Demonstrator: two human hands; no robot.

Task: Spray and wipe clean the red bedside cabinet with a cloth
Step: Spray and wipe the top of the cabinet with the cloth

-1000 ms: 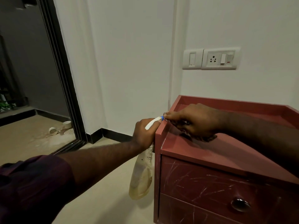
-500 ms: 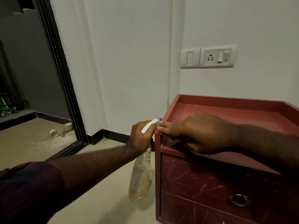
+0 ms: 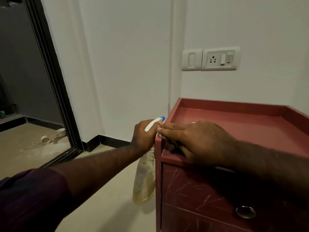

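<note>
I log: red rimmed bedside cabinet [image 3: 234, 124], 4 o'clock. Right hand [image 3: 192, 139] presses a pale crumpled cloth [image 3: 159, 133] flat onto its 9 o'clock corner, wiping the rim. Left hand [image 3: 143, 134] grips a translucent plastic spray bottle [image 3: 144, 181], hung clear alongside.

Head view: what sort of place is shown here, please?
Probably a home bedroom: a red cabinet stands by a white wall, a socket is set above it, and a dark door frame is at the left.

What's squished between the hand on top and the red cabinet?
A cloth, mostly hidden under the right hand, peeking out at the cabinet corner; head view.
</note>
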